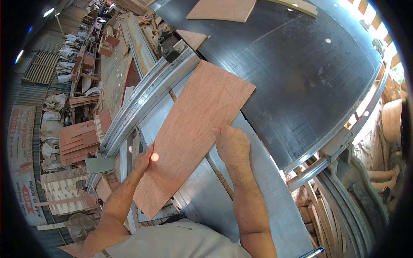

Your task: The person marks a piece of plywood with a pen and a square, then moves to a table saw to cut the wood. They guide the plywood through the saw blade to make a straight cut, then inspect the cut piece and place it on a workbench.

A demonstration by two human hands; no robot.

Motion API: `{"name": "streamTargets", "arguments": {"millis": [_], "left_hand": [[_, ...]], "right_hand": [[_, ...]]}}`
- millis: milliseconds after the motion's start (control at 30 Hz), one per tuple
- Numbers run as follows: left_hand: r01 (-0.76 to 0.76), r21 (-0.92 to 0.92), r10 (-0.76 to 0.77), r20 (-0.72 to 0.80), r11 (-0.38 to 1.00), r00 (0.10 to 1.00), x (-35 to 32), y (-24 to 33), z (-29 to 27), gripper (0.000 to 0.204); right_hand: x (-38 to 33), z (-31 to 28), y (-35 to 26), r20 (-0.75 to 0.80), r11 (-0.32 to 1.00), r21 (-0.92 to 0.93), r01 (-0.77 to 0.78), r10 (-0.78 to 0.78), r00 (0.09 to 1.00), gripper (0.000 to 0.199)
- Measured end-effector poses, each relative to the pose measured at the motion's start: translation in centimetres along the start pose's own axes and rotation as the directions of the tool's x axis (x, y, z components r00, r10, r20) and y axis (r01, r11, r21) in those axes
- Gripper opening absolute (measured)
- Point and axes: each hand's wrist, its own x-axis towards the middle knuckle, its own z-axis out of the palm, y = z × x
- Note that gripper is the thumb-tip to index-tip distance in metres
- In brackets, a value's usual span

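A long reddish plywood board lies at a slant over the metal machine table, its far right corner reaching onto the dark table section. A faint line runs across the surface near its far end. My left hand holds the left edge, low down, with the fingers partly hidden by the board. At the right edge, about halfway along, my right hand is closed, thumb on top and curled fingers against the edge. A long slot in the light metal table passes beneath the board.
A metal rail fence runs along the left of the table. Offcuts, a large wood piece and a triangular one, lie on the dark tabletop. Stacked panels stand at left; a blue pen-like object sits lower right.
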Motion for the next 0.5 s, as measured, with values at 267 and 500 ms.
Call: {"name": "streamTargets", "arguments": {"millis": [267,500], "left_hand": [[-0.006,0.012,0.006,0.025,1.0,1.0,1.7,-0.1,-0.5,0.091],[-0.036,-0.041,0.035,-0.014,0.999,0.999,2.1,1.0,-0.3,0.088]], "right_hand": [[1.6,0.6,-0.5,0.021,1.0,0.028,0.003,-0.003,1.0,0.032],[2.8,1.2,-0.5,0.003,0.999,0.029,0.022,-0.022,1.0,0.032]]}}
